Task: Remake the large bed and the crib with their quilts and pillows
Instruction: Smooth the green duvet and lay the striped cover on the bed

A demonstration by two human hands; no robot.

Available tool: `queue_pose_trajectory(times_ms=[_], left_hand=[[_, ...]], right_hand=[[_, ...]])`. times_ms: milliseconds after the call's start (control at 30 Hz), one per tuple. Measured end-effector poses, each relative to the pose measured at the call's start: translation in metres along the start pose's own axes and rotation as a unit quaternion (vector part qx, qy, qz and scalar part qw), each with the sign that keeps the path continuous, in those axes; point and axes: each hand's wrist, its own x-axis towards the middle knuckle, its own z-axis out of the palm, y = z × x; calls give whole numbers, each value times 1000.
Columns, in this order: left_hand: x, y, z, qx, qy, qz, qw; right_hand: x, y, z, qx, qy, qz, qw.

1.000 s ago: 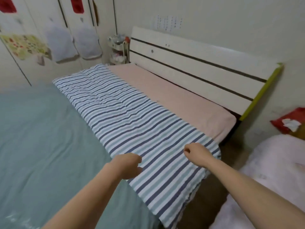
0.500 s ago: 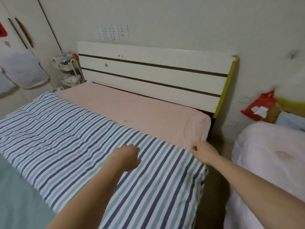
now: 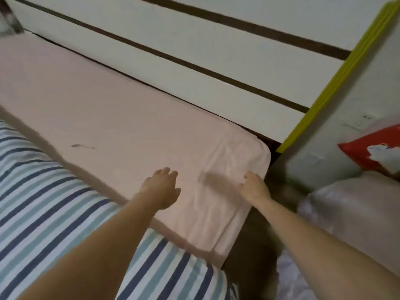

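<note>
Both hands now forward on pink sheet [image 3: 121, 118].

Both bare arms reached toward twelve o'clock; left hand [image 3: 161, 190] lay flat, fingers relaxed, right hand [image 3: 254, 187] curled its fingertips downward.

A white headboard [image 3: 194, 68] crossed by two dark horizontal bands spans the upper part of the view, its right end edged by a yellow-green strip [image 3: 337, 83] that slants from the top right corner downward. To the right of this strip stands a pale wall [image 3: 346, 135] bearing small dark marks, and against it lies a red packet [image 3: 365, 148] with a white patch, cut off by the right edge. A blurred dark-and-grey object [image 3: 8, 22], not identifiable, occupies the top left corner.
</note>
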Motion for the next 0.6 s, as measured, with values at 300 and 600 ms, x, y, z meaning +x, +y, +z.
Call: queue_pose_trajectory(times_ms=[300,600], left_hand=[[190,95,101,16,36,79,996],[276,161,122,10,76,97,992]], right_hand=[[199,93,36,204,139,196,949],[277,138,40,223,185,127,949]])
